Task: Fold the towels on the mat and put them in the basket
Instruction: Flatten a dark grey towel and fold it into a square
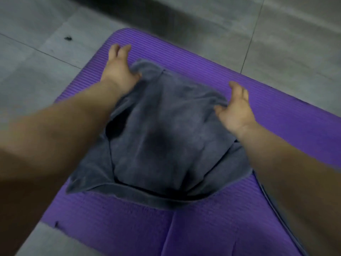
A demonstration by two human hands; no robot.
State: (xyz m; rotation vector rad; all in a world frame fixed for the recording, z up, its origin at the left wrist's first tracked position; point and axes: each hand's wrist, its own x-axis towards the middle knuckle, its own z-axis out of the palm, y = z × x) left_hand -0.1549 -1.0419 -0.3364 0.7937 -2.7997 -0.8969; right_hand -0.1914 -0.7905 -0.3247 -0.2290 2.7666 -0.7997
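— What is borne by the purple mat (203,58) in the head view?

— A grey towel (166,130) is laid on it, near the middle, and is doubled over. An upper layer is spread on a wider lower layer, whose edges are left showing at the near side and at the left. The mat itself is laid on a grey tiled floor (46,21), where a dark speck (67,38) is seen well apart from the mat's far left corner.

— How is the left hand (120,71) held?

— It is reached forward, with the arm stretched over the towel's left side. The far left corner of the upper layer is pinched under the thumb, while two fingers are pointed ahead over bare mat.

— And the right hand (237,108)?

— It is set at the far right corner of the upper layer. A bunched ridge of cloth is gripped between thumb and curled fingers, though the frame is blurred there and the grip is made out only roughly.

— Is the cloth lifted?

— The far edge is seen wrinkled between the two hands. Whether it is raised off the mat cannot be told.
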